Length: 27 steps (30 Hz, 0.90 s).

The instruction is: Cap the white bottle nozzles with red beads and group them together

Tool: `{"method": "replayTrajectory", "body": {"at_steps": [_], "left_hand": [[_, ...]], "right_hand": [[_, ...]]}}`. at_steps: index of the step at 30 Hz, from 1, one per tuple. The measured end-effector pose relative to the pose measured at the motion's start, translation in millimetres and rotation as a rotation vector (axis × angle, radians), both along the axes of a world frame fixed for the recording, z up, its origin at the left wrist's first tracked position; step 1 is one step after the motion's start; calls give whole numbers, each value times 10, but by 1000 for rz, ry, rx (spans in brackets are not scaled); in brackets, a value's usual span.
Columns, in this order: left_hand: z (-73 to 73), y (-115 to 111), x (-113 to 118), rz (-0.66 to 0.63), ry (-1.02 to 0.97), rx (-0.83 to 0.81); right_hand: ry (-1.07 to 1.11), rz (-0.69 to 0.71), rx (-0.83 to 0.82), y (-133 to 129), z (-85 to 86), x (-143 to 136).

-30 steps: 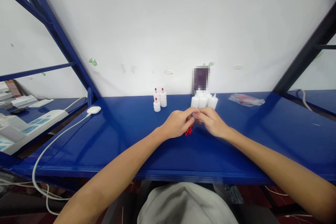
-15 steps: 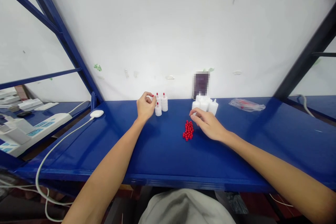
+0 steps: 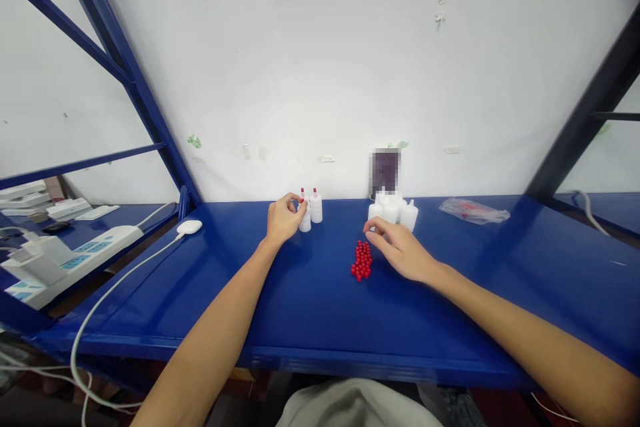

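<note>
Blue bench (image 3: pixel 320 307) spanned the scene. My right hand (image 3: pixel 397 250) sat near the white bottles (image 3: pixel 391 213), right of center, fingers loosely curled, grip released. My left hand (image 3: pixel 283 221) was by the red-tipped bottles (image 3: pixel 317 209), left of center, grip pinched on a red cap (image 3: pixel 303 200); couldn't tell what was under it. Clear bag (image 3: pixel 473 211) lay far right. Loose caps (image 3: pixel 361 261) were piled between my hands.
</note>
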<state>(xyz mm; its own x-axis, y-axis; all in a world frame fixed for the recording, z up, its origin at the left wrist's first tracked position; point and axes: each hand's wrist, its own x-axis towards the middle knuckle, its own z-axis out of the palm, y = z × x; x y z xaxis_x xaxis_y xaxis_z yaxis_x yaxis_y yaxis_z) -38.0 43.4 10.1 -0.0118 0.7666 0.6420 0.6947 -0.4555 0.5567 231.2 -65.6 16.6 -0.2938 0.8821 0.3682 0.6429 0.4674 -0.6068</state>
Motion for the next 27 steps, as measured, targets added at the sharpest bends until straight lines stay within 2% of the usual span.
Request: {"method": "replayTrajectory", "body": {"at_steps": [4,6,8,12,14,19,27], "left_hand": [[42,-59,20,30,-8,58],[84,-136,77,-13,20,120],[117,-237,179,-141,124,144],[74,-425,447,-512,490,56],[8,-475,553,-593,631,17],[-96,-487,649,-617,727,-47],[-127,-458,686,-603,618,-50]], "right_hand": [[15,-12,0,21,-28,21],[55,-36,-4,40,-44,43],[107,-56,0,55,-47,64],[134,-72,49,68,-23,79],[100,-100,72,74,-15,70],[22,-123,92,95,-29,37],[36,-50,94,99,-73,41]]}}
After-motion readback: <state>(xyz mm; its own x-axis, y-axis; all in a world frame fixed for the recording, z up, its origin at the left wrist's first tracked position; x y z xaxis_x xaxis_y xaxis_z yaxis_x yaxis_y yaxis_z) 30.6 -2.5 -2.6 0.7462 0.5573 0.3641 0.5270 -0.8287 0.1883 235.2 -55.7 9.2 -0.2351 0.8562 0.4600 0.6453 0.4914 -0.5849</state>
